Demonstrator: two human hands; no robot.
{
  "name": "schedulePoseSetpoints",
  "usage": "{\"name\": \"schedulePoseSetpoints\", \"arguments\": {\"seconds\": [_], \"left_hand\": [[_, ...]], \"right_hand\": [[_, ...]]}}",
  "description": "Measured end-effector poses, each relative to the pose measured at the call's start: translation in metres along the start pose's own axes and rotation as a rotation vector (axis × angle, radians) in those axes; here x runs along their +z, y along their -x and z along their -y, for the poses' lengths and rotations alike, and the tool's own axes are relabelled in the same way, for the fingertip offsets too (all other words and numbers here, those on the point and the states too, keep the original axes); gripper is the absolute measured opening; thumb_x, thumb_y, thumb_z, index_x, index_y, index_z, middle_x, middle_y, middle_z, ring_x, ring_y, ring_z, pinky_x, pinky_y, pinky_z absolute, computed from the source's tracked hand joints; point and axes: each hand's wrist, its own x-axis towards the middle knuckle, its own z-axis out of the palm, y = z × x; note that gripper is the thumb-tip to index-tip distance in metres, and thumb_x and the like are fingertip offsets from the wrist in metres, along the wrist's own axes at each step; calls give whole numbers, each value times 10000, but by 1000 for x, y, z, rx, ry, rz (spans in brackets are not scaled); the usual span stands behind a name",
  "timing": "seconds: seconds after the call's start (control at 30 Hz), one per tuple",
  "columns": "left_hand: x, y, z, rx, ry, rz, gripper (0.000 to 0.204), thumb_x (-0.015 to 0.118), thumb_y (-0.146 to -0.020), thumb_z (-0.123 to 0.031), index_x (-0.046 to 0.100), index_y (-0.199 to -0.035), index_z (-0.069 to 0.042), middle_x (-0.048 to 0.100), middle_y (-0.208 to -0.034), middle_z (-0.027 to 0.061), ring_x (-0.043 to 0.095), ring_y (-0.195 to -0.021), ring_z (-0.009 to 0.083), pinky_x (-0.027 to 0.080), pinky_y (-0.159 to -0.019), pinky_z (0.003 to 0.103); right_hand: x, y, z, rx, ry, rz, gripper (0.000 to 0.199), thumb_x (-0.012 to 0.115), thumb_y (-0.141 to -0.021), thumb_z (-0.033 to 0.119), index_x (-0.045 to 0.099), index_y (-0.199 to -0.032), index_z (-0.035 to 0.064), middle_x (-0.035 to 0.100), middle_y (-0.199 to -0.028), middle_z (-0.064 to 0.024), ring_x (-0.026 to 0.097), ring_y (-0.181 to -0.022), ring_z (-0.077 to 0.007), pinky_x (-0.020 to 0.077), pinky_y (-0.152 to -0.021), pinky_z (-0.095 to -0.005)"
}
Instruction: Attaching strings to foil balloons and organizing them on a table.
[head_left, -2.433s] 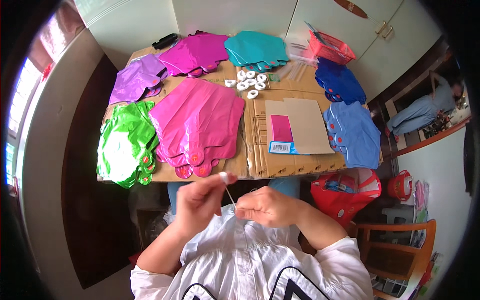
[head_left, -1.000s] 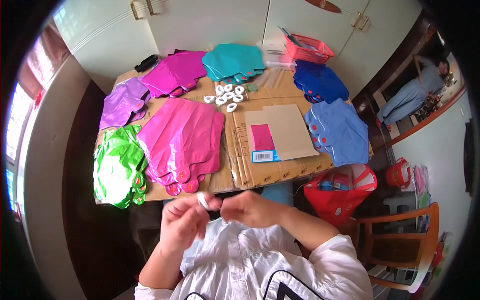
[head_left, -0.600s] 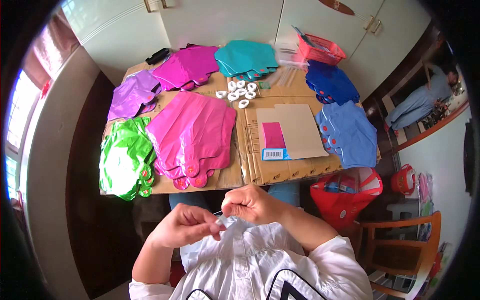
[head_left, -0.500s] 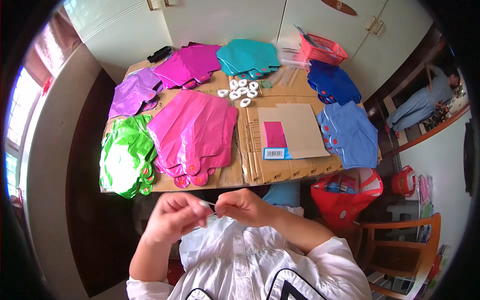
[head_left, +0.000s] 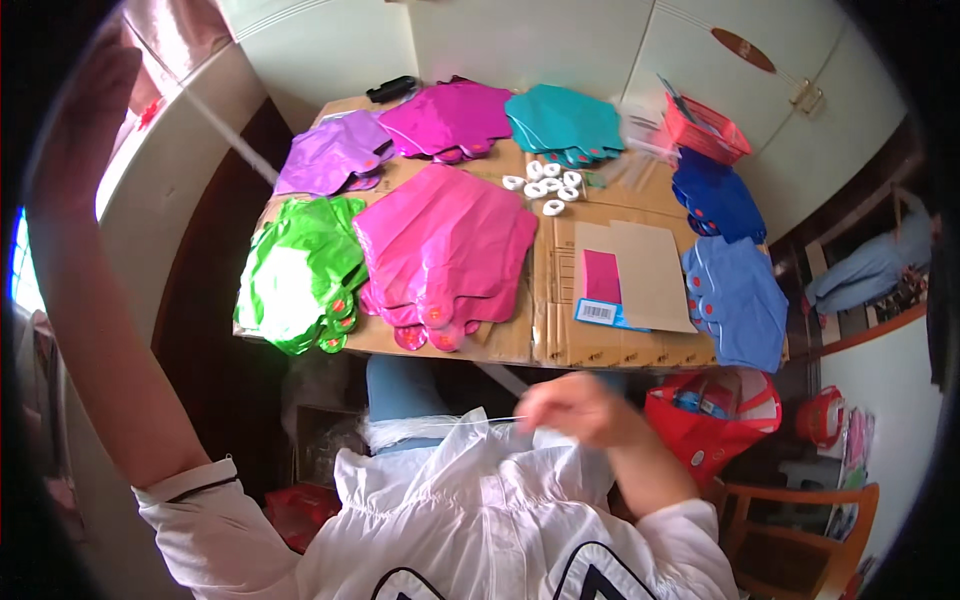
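My right hand (head_left: 575,408), blurred, is closed on a thin white string (head_left: 490,420) in front of my chest. My left arm stretches far up to the left, and my left hand (head_left: 105,85) is dark and blurred at the picture's rim. A pale blurred length of the string runs from beside this hand down toward the table, and another bit shows below the table edge near my right hand; the string seems pinched in both hands. On my lap lies a bundle of fine white strands (head_left: 405,432).
Flat foil balloons lie in piles on the cardboard-covered table (head_left: 640,350): green (head_left: 300,265), pink (head_left: 445,250), lilac (head_left: 335,155), magenta, teal and blue. Several white rings (head_left: 553,207) and a beige card (head_left: 650,270) lie between. A red bag (head_left: 665,420) stands right; another person is behind.
My left hand has swung from beside my right hand up to the far left, with string stretched out. My right hand has moved slightly right. The whole view has shifted.
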Motion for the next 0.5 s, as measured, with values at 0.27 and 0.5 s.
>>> {"name": "schedulePoseSetpoints", "arguments": {"seconds": [0.27,0.5], "left_hand": [[206,43,46,-773,9,-280,137,639,-872,-110,686,-908,14,660,-676,68,541,-494,53,399,-406,208],[294,45,99,-813,351,137,208,626,-924,-190,686,-940,9,684,-740,32,511,-513,35,407,-445,200]], "right_hand": [[-44,110,87,323,915,-73,500,747,-756,292,620,-1166,34,563,-1191,-157,532,-1119,-310,404,-967,-370],[20,-7,53,-205,126,-347,575,540,-944,417,468,-1314,-17,594,-1141,-132,551,-1097,-219,425,-941,-356]]}}
